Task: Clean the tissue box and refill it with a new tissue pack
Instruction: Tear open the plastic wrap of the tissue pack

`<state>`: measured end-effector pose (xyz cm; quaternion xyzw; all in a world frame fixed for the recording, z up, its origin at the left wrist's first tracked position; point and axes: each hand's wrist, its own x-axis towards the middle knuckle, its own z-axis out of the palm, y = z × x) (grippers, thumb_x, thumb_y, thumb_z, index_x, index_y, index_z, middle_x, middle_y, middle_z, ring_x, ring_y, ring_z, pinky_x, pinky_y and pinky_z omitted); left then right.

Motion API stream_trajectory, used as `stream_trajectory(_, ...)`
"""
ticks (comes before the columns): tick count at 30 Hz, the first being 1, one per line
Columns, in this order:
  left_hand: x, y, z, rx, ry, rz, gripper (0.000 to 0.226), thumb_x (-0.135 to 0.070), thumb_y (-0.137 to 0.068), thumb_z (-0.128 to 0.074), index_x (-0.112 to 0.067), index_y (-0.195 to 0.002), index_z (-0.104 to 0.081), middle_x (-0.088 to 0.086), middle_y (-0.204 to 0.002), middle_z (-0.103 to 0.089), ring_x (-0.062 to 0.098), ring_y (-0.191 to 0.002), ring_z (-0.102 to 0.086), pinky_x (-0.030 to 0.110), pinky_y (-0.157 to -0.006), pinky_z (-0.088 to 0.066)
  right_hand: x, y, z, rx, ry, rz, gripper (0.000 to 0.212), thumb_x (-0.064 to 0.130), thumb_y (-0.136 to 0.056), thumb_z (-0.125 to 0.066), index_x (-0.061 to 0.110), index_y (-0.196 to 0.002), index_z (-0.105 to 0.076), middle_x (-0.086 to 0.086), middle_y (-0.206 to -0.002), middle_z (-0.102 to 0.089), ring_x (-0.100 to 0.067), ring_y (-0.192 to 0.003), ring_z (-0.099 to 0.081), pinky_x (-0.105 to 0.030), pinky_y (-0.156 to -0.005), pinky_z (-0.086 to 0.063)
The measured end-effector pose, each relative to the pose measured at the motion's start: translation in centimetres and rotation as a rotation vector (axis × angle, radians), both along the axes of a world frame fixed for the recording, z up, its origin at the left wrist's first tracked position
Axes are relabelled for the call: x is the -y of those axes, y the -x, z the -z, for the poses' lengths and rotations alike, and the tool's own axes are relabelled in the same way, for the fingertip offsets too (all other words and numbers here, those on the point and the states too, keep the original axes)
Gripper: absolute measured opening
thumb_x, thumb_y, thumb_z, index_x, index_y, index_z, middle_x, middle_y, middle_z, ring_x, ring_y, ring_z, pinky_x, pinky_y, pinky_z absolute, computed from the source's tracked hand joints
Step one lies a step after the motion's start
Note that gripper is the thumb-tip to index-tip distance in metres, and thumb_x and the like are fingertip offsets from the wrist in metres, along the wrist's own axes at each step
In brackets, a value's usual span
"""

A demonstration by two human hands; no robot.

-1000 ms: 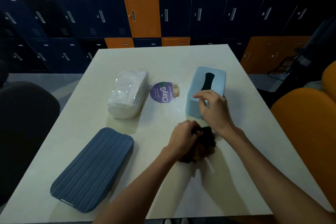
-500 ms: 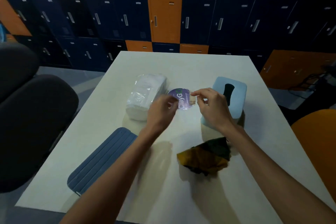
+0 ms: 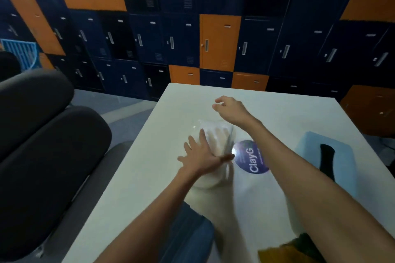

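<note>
The white plastic-wrapped tissue pack (image 3: 218,141) lies on the pale bench (image 3: 147,177), left of a round purple "ClayG" sticker (image 3: 250,159). The left hand (image 3: 201,157) rests flat on the pack, fingers straight and spread, thumb pointing towards the sticker. The right hand (image 3: 229,108) hangs beyond the pack's far end, fingers loosely curled, nothing seen in them. The light blue tissue box (image 3: 307,151) with its black slot stands at the right, apart from the pack. A dark blue ribbed lid (image 3: 192,232) and a crumpled yellow-and-dark cloth (image 3: 286,252) lie at the near edge
</note>
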<state>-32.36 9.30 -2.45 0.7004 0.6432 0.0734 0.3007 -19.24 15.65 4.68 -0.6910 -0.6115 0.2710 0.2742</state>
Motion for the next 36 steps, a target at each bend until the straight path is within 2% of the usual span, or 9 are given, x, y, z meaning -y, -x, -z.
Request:
stream_trajectory(4,-0.7,0.7,1.6,-0.05,0.04,0.089,0.132,-0.078,-0.063,-0.063,-0.033,-0.143,0.031,0.016,-0.155,0.027,0.039,-0.145,0.015,0.07,-0.109,-0.008,-4.2,1.3,4.3,0.245,0.201,-0.043,0.05,0.045,-0.099,-0.035,0.023,-0.144,-0.037,-0.003,-0.15,-0.037,-0.028,-0.135,-0.036,-0.052,-0.11,-0.025)
stream_trajectory(8,-1.5,2.4,2.6,-0.095,0.008,0.122,0.127,-0.069,-0.067,-0.065,-0.037,-0.143,0.031,0.012,-0.155,0.028,0.035,-0.146,0.006,0.067,-0.107,-0.019,-5.1,0.7,7.6,0.314,0.385,-0.025,0.063,0.06,-0.095,-0.025,0.02,-0.142,-0.039,-0.005,-0.146,-0.043,-0.029,-0.128,-0.043,-0.047,-0.107,-0.032)
stream_trajectory(11,-1.9,3.3,2.4,-0.091,-0.045,0.16,0.13,-0.069,-0.061,-0.068,-0.039,-0.144,0.028,0.015,-0.155,-0.002,0.035,-0.141,-0.013,0.06,-0.102,-0.029,-4.7,-0.6,7.9,0.194,0.406,0.082,0.076,0.071,-0.088,-0.032,0.015,-0.137,-0.046,-0.009,-0.14,-0.048,-0.031,-0.119,-0.05,-0.041,-0.097,-0.038)
stream_trajectory(14,-2.4,4.2,2.0,-0.032,-0.128,0.24,0.131,-0.064,-0.056,-0.071,-0.041,-0.144,0.024,0.008,-0.13,-0.031,0.03,-0.122,-0.033,0.05,-0.09,-0.038,-3.9,-2.1,6.8,0.031,0.515,0.153,0.084,0.076,-0.081,-0.042,0.013,-0.136,-0.045,-0.01,-0.139,-0.047,-0.029,-0.112,-0.049,-0.037,-0.086,-0.038)
stream_trajectory(19,-2.3,4.8,1.0,0.086,-0.267,0.343,0.128,-0.054,-0.056,-0.073,-0.044,-0.146,0.019,0.005,-0.118,-0.039,0.026,-0.105,-0.04,0.047,-0.084,-0.046,-1.5,-5.0,5.0,-0.319,0.745,0.166,0.086,0.074,-0.064,-0.067,0.015,-0.126,-0.053,-0.011,-0.126,-0.058,-0.032,-0.114,-0.055,-0.047,-0.099,-0.045)
stream_trajectory(23,-1.8,3.4,0.3,0.166,-0.385,0.373,0.123,-0.056,-0.057,-0.069,-0.041,-0.148,0.011,0.005,-0.126,-0.037,0.024,-0.108,-0.039,0.048,-0.085,-0.047,0.7,-6.7,2.2,-0.59,0.681,0.13,0.088,0.053,-0.058,-0.081,0.012,-0.128,-0.048,-0.017,-0.116,-0.064,-0.032,-0.101,-0.063,-0.042,-0.077,-0.057)
stream_trajectory(27,-1.7,1.3,0.0,0.195,-0.397,0.373,0.123,-0.062,-0.058,-0.065,-0.037,-0.148,0.015,0.003,-0.136,-0.024,0.025,-0.122,-0.03,0.052,-0.098,-0.038,1.5,-7.3,-1.4,-0.398,0.516,0.045,0.079,0.062,-0.057,-0.075,0.016,-0.118,-0.054,-0.012,-0.107,-0.068,-0.028,-0.093,-0.068,-0.035,-0.068,-0.058)
stream_trajectory(32,-0.7,-1.7,-0.1,0.22,-0.288,0.342,0.133,-0.076,-0.056,-0.063,-0.041,-0.139,0.035,-0.003,-0.156,0.008,0.027,-0.146,0.005,0.072,-0.108,-0.006,2.0,-6.6,-3.2,-0.074,0.422,0.12,0.069,0.065,-0.071,-0.067,0.015,-0.115,-0.05,-0.012,-0.104,-0.064,-0.029,-0.089,-0.065,-0.037,-0.071,-0.057)
stream_trajectory(36,-0.8,-3.1,-2.1,0.36,-0.405,0.254,0.133,-0.082,-0.054,-0.061,-0.039,-0.146,0.025,-0.003,-0.16,-0.001,0.024,-0.147,-0.005,0.069,-0.109,-0.014,3.4,-6.4,-3.6,-0.019,0.433,0.104,0.074,0.068,-0.071,-0.064,0.012,-0.117,-0.05,-0.011,-0.103,-0.063,-0.028,-0.087,-0.066,-0.033,-0.064,-0.058)
